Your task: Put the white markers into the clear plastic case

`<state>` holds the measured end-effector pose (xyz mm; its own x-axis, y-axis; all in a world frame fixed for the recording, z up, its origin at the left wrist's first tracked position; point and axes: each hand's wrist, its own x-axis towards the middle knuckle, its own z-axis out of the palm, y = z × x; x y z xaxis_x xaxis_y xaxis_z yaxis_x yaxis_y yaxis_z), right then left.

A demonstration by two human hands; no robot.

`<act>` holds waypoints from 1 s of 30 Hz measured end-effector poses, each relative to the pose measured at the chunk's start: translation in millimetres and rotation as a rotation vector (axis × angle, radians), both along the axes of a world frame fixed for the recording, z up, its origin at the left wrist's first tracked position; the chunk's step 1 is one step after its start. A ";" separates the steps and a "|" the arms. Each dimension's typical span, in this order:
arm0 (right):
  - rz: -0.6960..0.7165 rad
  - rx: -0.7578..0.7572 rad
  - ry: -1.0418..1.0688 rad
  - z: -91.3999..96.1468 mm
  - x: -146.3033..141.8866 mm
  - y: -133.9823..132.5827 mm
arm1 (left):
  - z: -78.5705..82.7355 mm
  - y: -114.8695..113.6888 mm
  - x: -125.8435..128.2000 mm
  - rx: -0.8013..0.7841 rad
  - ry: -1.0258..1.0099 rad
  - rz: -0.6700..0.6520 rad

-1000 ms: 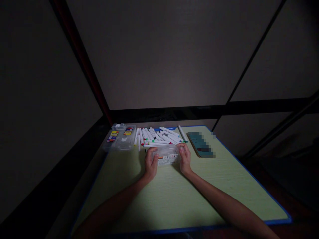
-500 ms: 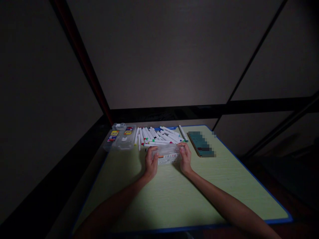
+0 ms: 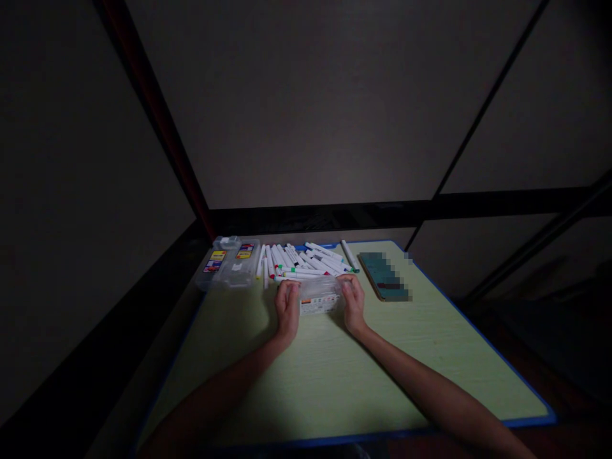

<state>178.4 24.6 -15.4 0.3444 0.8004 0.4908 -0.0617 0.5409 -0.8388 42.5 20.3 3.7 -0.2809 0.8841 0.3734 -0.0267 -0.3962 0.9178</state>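
A small clear plastic box (image 3: 319, 298) with a printed label on its front stands on the pale green table (image 3: 335, 376). My left hand (image 3: 287, 310) grips its left end with the fingers curled over the top. Its right end is gripped the same way by my right hand (image 3: 354, 302). Just behind the box lie several white markers (image 3: 301, 261) with coloured caps, spread in a loose heap.
A second clear case (image 3: 230, 262) with coloured stickers lies at the far left corner. A dark flat phone-like thing (image 3: 385, 276) rests at the far right. The table has a blue edge; dark walls and a frame surround it.
Both hands with the box have shifted slightly left and away, toward the heap of markers. The view has tilted a little.
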 end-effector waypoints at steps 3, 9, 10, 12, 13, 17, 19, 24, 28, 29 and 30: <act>-0.004 -0.022 0.024 0.9 -0.4 1.7 | 0.4 0.8 1.6 -0.068 -0.084 -0.029; -0.003 -0.070 0.090 5.7 -3.6 2.9 | -5.6 6.8 1.2 -0.114 -0.175 -0.048; 0.000 -0.075 0.098 6.7 -4.0 2.6 | -6.0 7.3 1.0 -0.112 -0.177 -0.052; 0.003 -0.081 0.110 8.0 -4.3 1.9 | -5.5 7.5 0.6 -0.110 -0.173 -0.066; 0.004 -0.082 0.113 8.4 -4.3 1.6 | -4.8 7.5 0.5 -0.112 -0.168 -0.073; 0.012 -0.080 0.113 7.2 -3.7 1.3 | -2.5 7.6 -0.1 -0.107 -0.151 -0.077; 0.017 -0.079 0.108 6.0 -3.1 1.4 | -3.0 8.5 -0.9 -0.105 -0.145 -0.076; 0.041 -0.091 0.093 5.5 -0.5 0.4 | -7.5 13.4 -5.2 -0.077 -0.065 -0.092; 0.065 -0.115 0.091 6.4 2.2 0.2 | -11.6 15.5 -10.4 -0.043 0.009 -0.095; 0.069 -0.122 0.095 6.3 2.7 0.4 | -13.0 15.5 -11.8 -0.033 0.022 -0.102; 0.073 -0.129 0.100 6.0 2.9 0.8 | -14.5 15.3 -13.2 -0.022 0.030 -0.112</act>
<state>181.4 25.4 -9.4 0.3255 0.8788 0.3489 -0.1835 0.4207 -0.8885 29.4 35.6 -10.8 -0.1686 0.9176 0.3600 -0.0421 -0.3716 0.9274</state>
